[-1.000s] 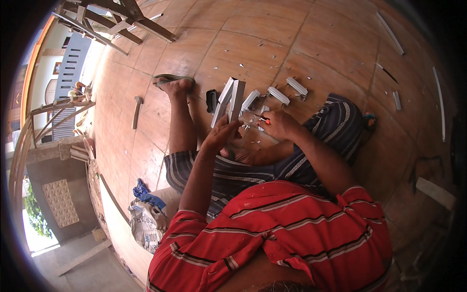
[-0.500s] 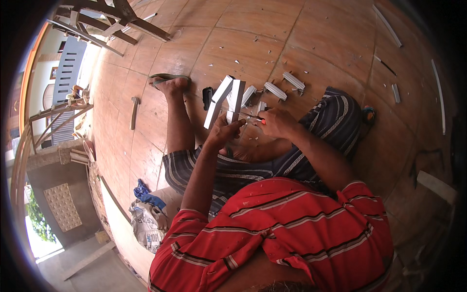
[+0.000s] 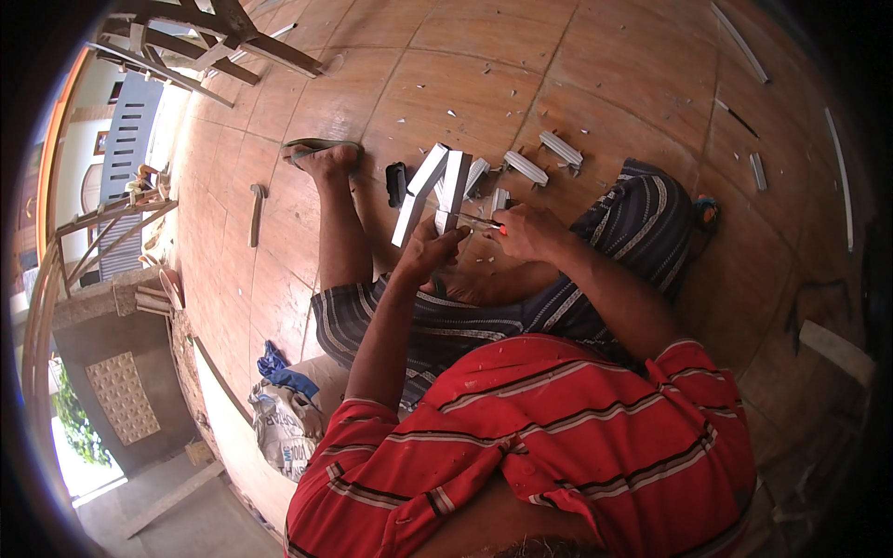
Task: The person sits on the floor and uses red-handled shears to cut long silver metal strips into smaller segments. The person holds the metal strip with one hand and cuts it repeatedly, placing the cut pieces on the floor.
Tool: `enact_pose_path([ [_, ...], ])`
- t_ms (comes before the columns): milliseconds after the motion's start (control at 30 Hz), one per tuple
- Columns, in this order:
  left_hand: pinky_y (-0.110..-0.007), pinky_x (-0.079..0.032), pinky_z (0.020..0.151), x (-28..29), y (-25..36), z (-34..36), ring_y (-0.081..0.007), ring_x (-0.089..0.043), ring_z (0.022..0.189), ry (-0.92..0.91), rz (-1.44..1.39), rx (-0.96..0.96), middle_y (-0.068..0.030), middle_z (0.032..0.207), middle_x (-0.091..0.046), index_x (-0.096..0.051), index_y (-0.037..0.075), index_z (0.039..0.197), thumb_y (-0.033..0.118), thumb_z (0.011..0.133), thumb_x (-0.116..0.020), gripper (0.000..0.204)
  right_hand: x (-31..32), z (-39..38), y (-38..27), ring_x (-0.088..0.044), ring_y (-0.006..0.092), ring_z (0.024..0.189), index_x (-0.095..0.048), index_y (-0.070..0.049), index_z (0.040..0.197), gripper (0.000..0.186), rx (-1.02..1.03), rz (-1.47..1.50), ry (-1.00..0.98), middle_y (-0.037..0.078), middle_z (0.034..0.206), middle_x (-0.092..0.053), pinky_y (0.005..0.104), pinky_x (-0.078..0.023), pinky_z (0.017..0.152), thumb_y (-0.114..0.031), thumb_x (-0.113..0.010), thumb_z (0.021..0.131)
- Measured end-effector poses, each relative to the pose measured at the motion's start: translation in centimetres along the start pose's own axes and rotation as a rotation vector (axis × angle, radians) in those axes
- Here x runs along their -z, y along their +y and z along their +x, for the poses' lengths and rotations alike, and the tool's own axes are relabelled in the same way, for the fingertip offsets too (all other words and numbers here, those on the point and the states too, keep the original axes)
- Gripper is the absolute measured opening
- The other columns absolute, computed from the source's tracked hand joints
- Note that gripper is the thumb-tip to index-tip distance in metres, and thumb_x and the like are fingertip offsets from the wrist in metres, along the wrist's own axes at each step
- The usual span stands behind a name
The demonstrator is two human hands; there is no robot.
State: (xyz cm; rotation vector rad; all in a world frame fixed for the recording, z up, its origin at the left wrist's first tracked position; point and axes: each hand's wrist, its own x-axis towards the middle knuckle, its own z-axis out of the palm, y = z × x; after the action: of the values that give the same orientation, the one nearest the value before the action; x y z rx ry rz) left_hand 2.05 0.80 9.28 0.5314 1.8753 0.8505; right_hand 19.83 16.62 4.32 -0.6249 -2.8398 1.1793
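I sit on the floor. My left hand [image 3: 430,246] is closed round the lower end of bent white metal channel [image 3: 453,181], its two lengths forming a narrow V. My right hand [image 3: 527,231] is closed on an orange-handled cutting tool [image 3: 499,227], whose metal jaws reach to the channel just above my left fingers; whether they touch is unclear. Beyond my hands lie several short ribbed white pieces [image 3: 526,168] and a black plastic object [image 3: 397,184]. My feet and striped dark cloth surround this area.
A hammer-like tool [image 3: 256,214] lies left of my foot. Long thin strips [image 3: 739,42] and scraps are scattered on the tiled floor [image 3: 614,65]. Wooden trestles [image 3: 242,42] stand at upper left, a crumpled sack [image 3: 279,423] at lower left, a board [image 3: 833,349] at right.
The channel in my left hand has tilted slightly, its top opening a little wider. My right hand's tool has shifted toward it. The whole view has drifted slightly up and left.
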Motion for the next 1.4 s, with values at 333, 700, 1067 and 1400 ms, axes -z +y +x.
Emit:
enact_pose_path([
  [333,-0.028,-0.049,0.050,-0.6,-1.0,0.4,-0.0096,-0.059,0.058,0.042,0.145,-0.168,-0.0019,0.070,-0.061,-0.061,0.001,0.111,0.022,0.097,-0.072,0.028,-0.8,-0.3,0.0,-0.072,0.0436,0.096,-0.070,-0.004,0.108,0.044,-0.027,0.013,-0.018,0.025,0.097,-0.074,0.0541,-0.057,0.084,-0.046,-0.059,0.101],
  [700,-0.032,-0.052,0.052,-1.3,-0.8,0.4,-0.0131,-0.063,0.058,0.159,0.200,-0.111,-0.0066,0.070,-0.065,-0.060,-0.002,0.112,0.028,0.096,-0.072,0.036,-0.7,-0.2,0.2,-0.072,0.0459,0.094,-0.069,-0.002,0.107,0.043,0.005,0.043,-0.023,0.027,0.094,-0.074,0.0544,-0.057,0.082,-0.043,-0.059,0.102],
  [1067,-0.031,-0.053,0.055,-0.1,-0.7,-0.1,-0.0119,-0.064,0.064,0.059,0.075,-0.137,-0.0043,0.073,-0.065,-0.063,-0.002,0.110,0.028,0.095,-0.075,0.035,-0.4,-0.2,-0.2,-0.072,0.0452,0.093,-0.070,-0.001,0.104,0.044,0.010,0.019,-0.036,0.027,0.092,-0.073,0.0543,-0.057,0.082,-0.044,-0.059,0.102],
  [1400,-0.029,-0.052,0.061,2.1,-2.3,-0.5,-0.0090,-0.060,0.072,-0.105,0.045,-0.116,-0.0004,0.082,-0.063,-0.066,0.002,0.112,0.027,0.094,-0.075,0.032,0.6,-0.6,-1.1,-0.071,0.0475,0.096,-0.069,-0.002,0.110,0.044,-0.007,0.078,-0.147,0.030,0.098,-0.073,0.0560,-0.056,0.085,-0.044,-0.058,0.101],
])
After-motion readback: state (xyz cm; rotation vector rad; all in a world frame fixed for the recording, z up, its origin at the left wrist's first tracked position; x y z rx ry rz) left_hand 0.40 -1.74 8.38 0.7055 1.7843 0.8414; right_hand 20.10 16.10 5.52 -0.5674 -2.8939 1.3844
